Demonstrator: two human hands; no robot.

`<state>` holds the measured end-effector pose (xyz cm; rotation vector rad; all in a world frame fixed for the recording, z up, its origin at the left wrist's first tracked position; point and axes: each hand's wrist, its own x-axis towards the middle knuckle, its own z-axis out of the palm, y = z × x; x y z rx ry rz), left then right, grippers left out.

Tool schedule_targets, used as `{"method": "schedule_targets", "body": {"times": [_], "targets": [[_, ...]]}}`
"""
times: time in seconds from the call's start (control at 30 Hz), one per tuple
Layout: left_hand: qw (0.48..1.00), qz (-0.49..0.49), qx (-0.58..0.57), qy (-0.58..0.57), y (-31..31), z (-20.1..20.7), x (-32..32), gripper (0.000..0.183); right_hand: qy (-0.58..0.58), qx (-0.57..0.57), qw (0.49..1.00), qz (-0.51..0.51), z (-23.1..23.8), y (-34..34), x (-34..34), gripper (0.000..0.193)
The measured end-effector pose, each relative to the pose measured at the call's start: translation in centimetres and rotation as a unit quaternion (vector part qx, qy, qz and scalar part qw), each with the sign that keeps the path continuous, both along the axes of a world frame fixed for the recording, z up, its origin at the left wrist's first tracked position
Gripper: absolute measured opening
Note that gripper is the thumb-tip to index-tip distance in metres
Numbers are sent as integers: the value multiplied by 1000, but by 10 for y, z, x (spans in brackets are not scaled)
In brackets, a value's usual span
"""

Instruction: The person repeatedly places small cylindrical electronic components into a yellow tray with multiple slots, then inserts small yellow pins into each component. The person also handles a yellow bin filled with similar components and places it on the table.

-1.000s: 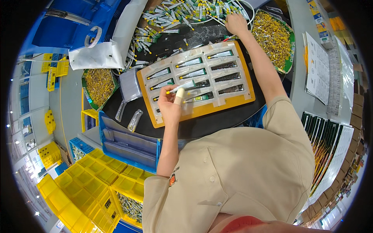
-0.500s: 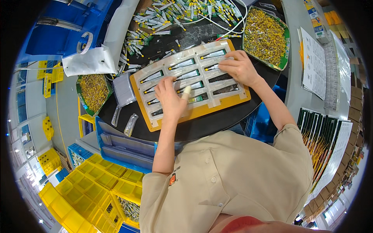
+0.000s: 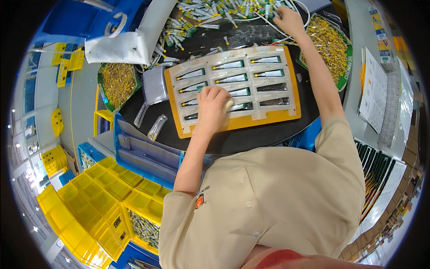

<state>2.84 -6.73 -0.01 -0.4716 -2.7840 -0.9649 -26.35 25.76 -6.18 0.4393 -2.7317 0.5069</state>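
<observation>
Taking the tray as the dial, with twelve pointing away from the person, the black worktable [image 3: 237, 140] spreads beneath everything in reach. Stacked yellow crates [image 3: 85, 201] stand out at eight o'clock, with a blue bin [image 3: 143, 148] holding grey dividers nearer on the same line. The orange-edged tray [image 3: 268, 122] lies flat on the table, its pale insert cut into three columns of slots. A loose heap of small tubes [image 3: 215, 11] runs from eleven to one. An open carton of yellow-tipped pieces [image 3: 329, 49] sits at two, and a smaller, similar carton [image 3: 117, 85] at nine, with a clear plastic stack [image 3: 155, 85] between it and the tray. The left hand [image 3: 212, 110] rests over the tray's seven-to-eight side, fingers curled; whether it grips a tube I cannot tell. The right hand [image 3: 289, 22], at one o'clock, bends its fingers narrowly at the heap's edge; its grasp is unclear too. Slotted tubes [image 3: 231, 78] lie with yellow tips toward nine, while two dark slots [image 3: 272, 87] show at three to four. A pale finger cover [image 3: 229, 105] sits on the left thumb.
</observation>
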Motion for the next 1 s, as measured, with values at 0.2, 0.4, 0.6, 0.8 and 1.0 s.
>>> {"method": "schedule_targets", "body": {"times": [0.2, 0.4, 0.6, 0.8, 1.0], "targets": [[987, -89, 133, -7, 47, -2, 41, 28, -336, -357, 855, 170, 62, -1, 180, 15], [942, -295, 159, 15, 141, 1, 53, 22, -176, -55, 963, 197, 79, -26, 212, 7], [981, 152, 114, 47, 4, -1, 13, 25, -171, -163, 928, 286, 82, -101, 259, 23], [987, 126, 30, -91, -62, -7, 0, 21, -94, -145, 928, 332, 40, -146, 279, 11], [971, 122, 195, -64, -31, 23, 11, 20, -206, -297, 896, 257, 72, -129, 268, 27]]}}
